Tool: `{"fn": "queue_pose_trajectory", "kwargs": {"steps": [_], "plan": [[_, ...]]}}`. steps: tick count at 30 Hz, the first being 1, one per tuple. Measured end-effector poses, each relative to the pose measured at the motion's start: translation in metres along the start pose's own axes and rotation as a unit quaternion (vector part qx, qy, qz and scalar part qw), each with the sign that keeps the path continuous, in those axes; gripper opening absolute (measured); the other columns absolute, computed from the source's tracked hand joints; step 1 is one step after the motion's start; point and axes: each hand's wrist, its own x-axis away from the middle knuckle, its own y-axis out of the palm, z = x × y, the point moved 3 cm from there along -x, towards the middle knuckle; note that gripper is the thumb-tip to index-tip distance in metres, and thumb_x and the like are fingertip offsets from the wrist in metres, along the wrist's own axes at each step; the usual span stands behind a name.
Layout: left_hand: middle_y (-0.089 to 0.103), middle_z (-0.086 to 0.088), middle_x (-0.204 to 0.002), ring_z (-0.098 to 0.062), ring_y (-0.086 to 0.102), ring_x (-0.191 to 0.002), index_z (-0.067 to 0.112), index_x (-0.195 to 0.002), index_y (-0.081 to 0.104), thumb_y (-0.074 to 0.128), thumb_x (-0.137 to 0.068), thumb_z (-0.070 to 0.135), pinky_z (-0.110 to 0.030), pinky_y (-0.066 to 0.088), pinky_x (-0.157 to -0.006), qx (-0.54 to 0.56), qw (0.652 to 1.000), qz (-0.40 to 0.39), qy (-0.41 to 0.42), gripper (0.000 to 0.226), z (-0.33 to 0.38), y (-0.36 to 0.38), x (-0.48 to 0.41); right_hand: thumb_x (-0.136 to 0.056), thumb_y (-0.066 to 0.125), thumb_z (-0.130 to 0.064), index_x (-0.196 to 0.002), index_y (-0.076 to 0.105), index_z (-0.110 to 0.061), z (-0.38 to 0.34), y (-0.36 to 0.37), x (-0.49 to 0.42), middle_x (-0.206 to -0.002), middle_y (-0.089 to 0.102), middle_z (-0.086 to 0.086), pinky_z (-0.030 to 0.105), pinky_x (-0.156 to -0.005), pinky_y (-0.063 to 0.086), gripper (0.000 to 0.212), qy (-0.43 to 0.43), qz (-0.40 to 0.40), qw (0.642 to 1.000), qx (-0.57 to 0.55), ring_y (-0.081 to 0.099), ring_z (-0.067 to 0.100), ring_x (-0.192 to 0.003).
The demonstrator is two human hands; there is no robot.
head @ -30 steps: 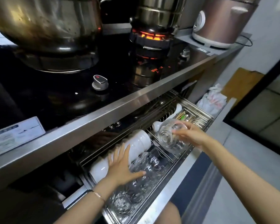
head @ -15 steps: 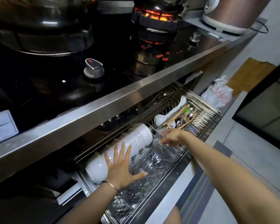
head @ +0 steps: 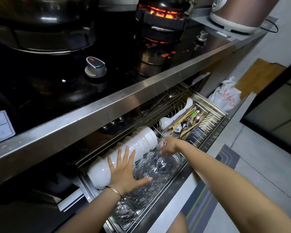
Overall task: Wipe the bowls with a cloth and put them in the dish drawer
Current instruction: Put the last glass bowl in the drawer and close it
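A: What is nearest to us?
B: The left hand (head: pixel 124 174). It is open, with the fingers straight and spread. The fingers lie on the row of white bowls (head: pixel 138 147) and the thumb reaches over the glass bowls (head: pixel 151 175). It grips nothing; I think it only steadies the two rows.
A: How do the rows lie?
B: Side by side in the dish drawer (head: pixel 208 130), with their long axis going from near left to far right. The glass row is on the near side and the white row on the far side.
A: And the bowl being placed?
B: It is at the far right end of the glass row. The right hand (head: pixel 170 147) has its fingers bent down around the last glass bowl (head: pixel 175 159), which touches its neighbour. So the right hand is the nearer one. In my judgement the bowl is seated and only the letting go is left.
A: What is behind?
B: The cutlery tray (head: pixel 186 123) is just beyond the right hand, then comes the steel edge of the worktop (head: pixel 107 111), and far back a lit burner (head: pixel 160 11)
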Motion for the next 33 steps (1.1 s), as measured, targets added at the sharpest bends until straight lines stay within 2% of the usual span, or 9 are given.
{"fn": "queue_pose_trajectory", "kwargs": {"steps": [6,12,14,17,20,22,24,30,33], "plan": [[-0.031,0.002,-0.154,-0.017,-0.036,-0.133,0.027,-0.150,-0.017,-0.008,-0.028,0.103,-0.059,-0.022,-0.108,-0.005,1.000,0.004,-0.001,0.144,0.002,-0.003,0.002,-0.087,0.065,-0.011,-0.120,0.055,0.000,0.005,-0.004,0.005,-0.123,0.058,0.015,0.039,-0.098,0.049,0.036,-0.020,0.004,1.000,0.016,0.059,0.029,-0.112],[-0.020,-0.001,-0.159,-0.020,-0.025,-0.143,0.028,-0.149,-0.020,-0.004,-0.035,0.103,-0.051,-0.022,-0.110,0.003,1.000,0.028,0.012,0.137,0.006,-0.015,0.022,-0.087,0.068,-0.022,-0.115,0.058,-0.010,0.016,-0.034,0.043,-0.113,0.058,0.008,0.032,-0.094,0.047,0.032,-0.096,0.088,0.991,-0.018,0.057,0.016,-0.090],[-0.019,0.000,-0.159,-0.015,-0.026,-0.140,0.028,-0.149,-0.018,0.007,-0.047,0.100,-0.046,-0.022,-0.110,0.003,0.998,0.050,0.028,0.128,0.012,-0.027,0.034,-0.089,0.066,-0.026,-0.118,0.059,-0.011,0.017,-0.037,0.073,-0.115,0.061,0.003,0.034,-0.097,0.047,0.034,-0.154,0.151,0.975,-0.050,0.059,0.015,-0.099],[-0.012,0.000,-0.160,-0.017,-0.018,-0.145,0.026,-0.152,-0.006,0.012,-0.061,0.093,-0.043,-0.020,-0.113,-0.034,0.990,0.118,0.075,0.115,0.023,-0.057,0.057,-0.091,0.064,-0.031,-0.122,0.059,-0.020,0.023,-0.017,0.131,-0.128,0.057,-0.007,0.029,-0.100,0.042,0.033,-0.229,0.306,0.916,-0.122,0.052,0.001,-0.101],[0.021,-0.006,-0.158,-0.027,0.019,-0.145,0.021,-0.149,0.022,0.019,-0.075,0.087,-0.047,0.000,-0.118,-0.091,0.962,0.216,0.143,0.099,0.032,-0.097,0.091,-0.085,0.066,-0.044,-0.144,0.032,-0.036,0.028,0.027,0.180,-0.152,0.016,-0.017,0.033,-0.113,0.007,0.069,-0.245,0.420,0.864,-0.127,0.010,0.001,-0.139],[0.034,-0.009,-0.153,-0.029,0.028,-0.141,0.017,-0.146,0.034,0.023,-0.081,0.080,-0.050,0.011,-0.114,-0.118,0.943,0.264,0.163,0.091,0.030,-0.123,0.119,-0.080,0.069,-0.051,-0.151,-0.003,-0.035,0.031,0.058,0.195,-0.154,-0.024,-0.017,0.034,-0.113,-0.006,0.102,-0.221,0.417,0.863,-0.179,-0.019,0.005,-0.143],[0.033,-0.010,-0.153,-0.029,0.025,-0.142,0.015,-0.145,0.037,0.031,-0.080,0.075,-0.052,0.011,-0.115,-0.151,0.922,0.311,0.174,0.089,0.025,-0.148,0.146,-0.077,0.067,-0.053,-0.143,-0.024,-0.031,0.033,0.087,0.204,-0.144,-0.040,-0.017,0.034,-0.117,-0.011,0.115,-0.192,0.402,0.862,-0.240,-0.030,0.005,-0.140],[0.028,-0.015,-0.154,-0.036,0.022,-0.142,0.012,-0.148,0.032,0.032,-0.076,0.075,-0.054,0.007,-0.116,-0.227,0.889,0.384,0.101,0.095,-0.007,-0.208,0.192,-0.069,0.065,-0.062,-0.142,-0.027,-0.037,0.007,0.152,0.227,-0.140,-0.043,-0.020,0.033,-0.118,-0.004,0.120,-0.221,0.320,0.859,-0.332,-0.030,-0.002,-0.135],[0.028,-0.022,-0.151,-0.040,0.024,-0.140,0.009,-0.147,0.029,0.025,-0.074,0.081,-0.046,0.002,-0.118,-0.223,0.884,0.407,0.057,0.103,-0.027,-0.220,0.202,-0.074,0.071,-0.054,-0.142,-0.026,-0.040,-0.003,0.168,0.234,-0.137,-0.045,-0.022,0.035,-0.117,0.003,0.119,-0.229,0.303,0.845,-0.375,-0.022,-0.003,-0.134]]}}
